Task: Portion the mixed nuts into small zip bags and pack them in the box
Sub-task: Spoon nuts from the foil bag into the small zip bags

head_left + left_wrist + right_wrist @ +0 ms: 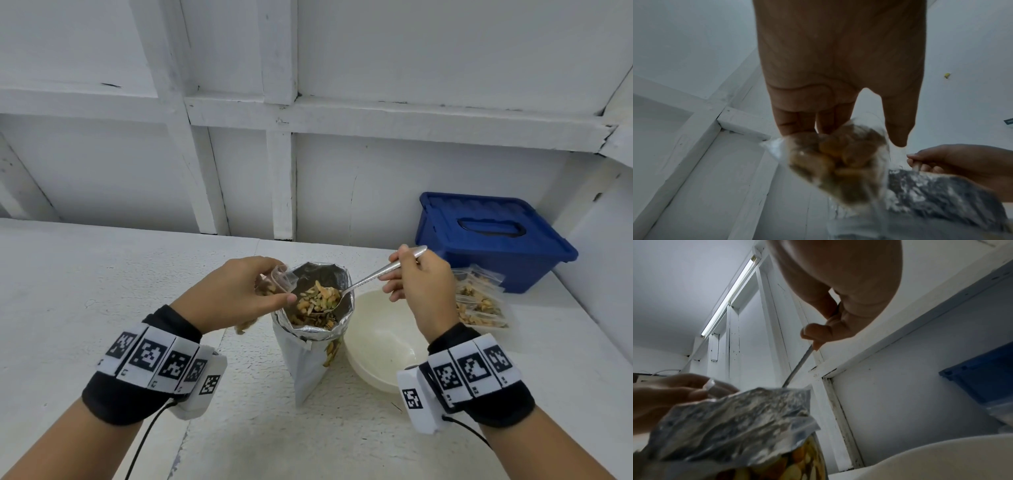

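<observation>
The mixed nuts (317, 301) sat heaped in the bowl of a metal spoon (359, 284) held over the open mouth of a foil pouch (308, 346) standing upright on the white desk (102, 274). The right hand (419, 287) pinched the spoon's handle between thumb and curled fingers. The left hand (236, 294) pinched a small zip bag (277, 279) at its open top, just beside the pouch rim; the left wrist view showed that bag (838, 162) already part filled with nuts and hanging below the fingers (793, 120). A cream bowl (380, 342) stood just to the right of the pouch. Farther right, several filled zip bags (479, 305) lay piled on the desk, up against a blue box (489, 236) with its lid on, near the wall
</observation>
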`<state>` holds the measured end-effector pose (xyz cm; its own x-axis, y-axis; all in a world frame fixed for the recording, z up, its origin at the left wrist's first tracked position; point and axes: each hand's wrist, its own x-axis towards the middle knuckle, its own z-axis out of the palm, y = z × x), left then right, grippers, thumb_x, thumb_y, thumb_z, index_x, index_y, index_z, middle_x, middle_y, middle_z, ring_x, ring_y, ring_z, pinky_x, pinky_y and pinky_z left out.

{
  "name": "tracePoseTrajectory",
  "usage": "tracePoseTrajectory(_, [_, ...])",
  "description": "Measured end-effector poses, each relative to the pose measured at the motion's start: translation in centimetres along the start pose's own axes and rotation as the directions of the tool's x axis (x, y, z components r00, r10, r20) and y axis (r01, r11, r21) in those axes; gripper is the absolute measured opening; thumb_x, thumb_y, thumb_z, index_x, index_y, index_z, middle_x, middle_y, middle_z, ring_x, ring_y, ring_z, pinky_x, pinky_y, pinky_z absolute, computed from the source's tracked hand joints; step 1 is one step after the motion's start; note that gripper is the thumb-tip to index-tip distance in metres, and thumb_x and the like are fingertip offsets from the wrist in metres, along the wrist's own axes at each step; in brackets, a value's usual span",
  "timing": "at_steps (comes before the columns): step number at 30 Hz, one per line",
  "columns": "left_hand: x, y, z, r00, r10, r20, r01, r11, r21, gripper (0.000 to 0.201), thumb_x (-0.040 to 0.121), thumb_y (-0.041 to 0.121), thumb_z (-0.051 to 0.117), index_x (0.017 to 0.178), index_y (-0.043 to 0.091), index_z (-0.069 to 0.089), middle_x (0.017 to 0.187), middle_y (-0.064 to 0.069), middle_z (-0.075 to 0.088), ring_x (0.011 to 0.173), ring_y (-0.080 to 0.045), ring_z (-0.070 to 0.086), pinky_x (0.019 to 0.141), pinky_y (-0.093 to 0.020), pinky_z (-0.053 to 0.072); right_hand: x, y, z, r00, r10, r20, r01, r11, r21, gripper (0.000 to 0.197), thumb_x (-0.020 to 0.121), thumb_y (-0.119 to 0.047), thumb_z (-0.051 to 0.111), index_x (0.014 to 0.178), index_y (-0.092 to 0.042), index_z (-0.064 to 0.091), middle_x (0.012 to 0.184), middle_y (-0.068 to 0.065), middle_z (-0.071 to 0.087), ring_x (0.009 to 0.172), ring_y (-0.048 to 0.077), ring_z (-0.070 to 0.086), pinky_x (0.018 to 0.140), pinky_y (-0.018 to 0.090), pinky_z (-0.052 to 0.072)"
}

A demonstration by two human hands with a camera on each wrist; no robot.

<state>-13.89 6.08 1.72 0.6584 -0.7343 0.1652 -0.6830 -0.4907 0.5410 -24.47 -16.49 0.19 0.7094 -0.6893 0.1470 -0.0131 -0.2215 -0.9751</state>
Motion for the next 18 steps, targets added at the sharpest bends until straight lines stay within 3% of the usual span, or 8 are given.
tracePoseTrajectory(7, [0.5, 0.8, -0.4, 0.997, 0.038, 0.068, -0.047, 0.99, 0.13, 0.07, 0.063, 0.069, 0.048, 0.116, 0.024, 0.058, 0.099, 0.013, 0.058, 0.089, -0.005, 0.055, 0.072, -0.015, 0.043, 0.8, -1.9, -1.1, 0.997, -0.056, -0.052, 0.06, 0.994, 0.094, 0.027, 0.098, -0.02, 0.041, 0.078, -0.01, 0.056, 0.061, 0.01, 0.063, 0.042, 0.009, 0.055, 0.039, 0.02, 0.044])
tracePoseTrajectory(13, [1.2, 1.6, 0.3, 0.998, 0.047, 0.044, -0.05, 0.997, 0.052, 0.068, 0.064, 0.063, 0.054, 0.117, 0.02, 0.058, 0.1, 0.012, 0.058, 0.088, -0.005, 0.055, 0.072, -0.013, 0.044, 0.2, -3.5, -0.1, 0.992, -0.121, -0.022, 0.123, 0.988, 0.098, 0.026, 0.098, -0.018, 0.041, 0.077, -0.013, 0.055, 0.06, 0.009, 0.062, 0.042, 0.009, 0.056, 0.041, 0.022, 0.047])
tracePoseTrajectory(16, [1.4, 1.8, 0.8, 0.999, 0.042, 0.032, -0.041, 0.999, -0.033, 0.062, 0.065, 0.064, 0.06, 0.111, 0.023, 0.059, 0.1, 0.011, 0.061, 0.086, 0.0, 0.055, 0.074, -0.014, 0.046, -0.6, -4.5, 0.7, 0.969, -0.247, 0.007, 0.246, 0.969, 0.023, 0.025, 0.098, -0.021, 0.041, 0.076, -0.018, 0.053, 0.058, 0.004, 0.061, 0.043, 0.007, 0.057, 0.043, 0.022, 0.049])
tracePoseTrajectory(18, [1.5, 1.9, 1.2, 0.999, 0.036, 0.01, -0.035, 0.996, -0.078, 0.049, 0.072, 0.053, 0.069, 0.109, 0.023, 0.059, 0.098, 0.01, 0.061, 0.085, 0.002, 0.054, 0.071, -0.009, 0.042, -1.2, -5.3, 1.2, 0.928, -0.37, 0.029, 0.371, 0.927, -0.052, 0.022, 0.097, -0.022, 0.041, 0.079, -0.018, 0.053, 0.059, 0.0, 0.06, 0.045, 0.006, 0.058, 0.044, 0.021, 0.05])
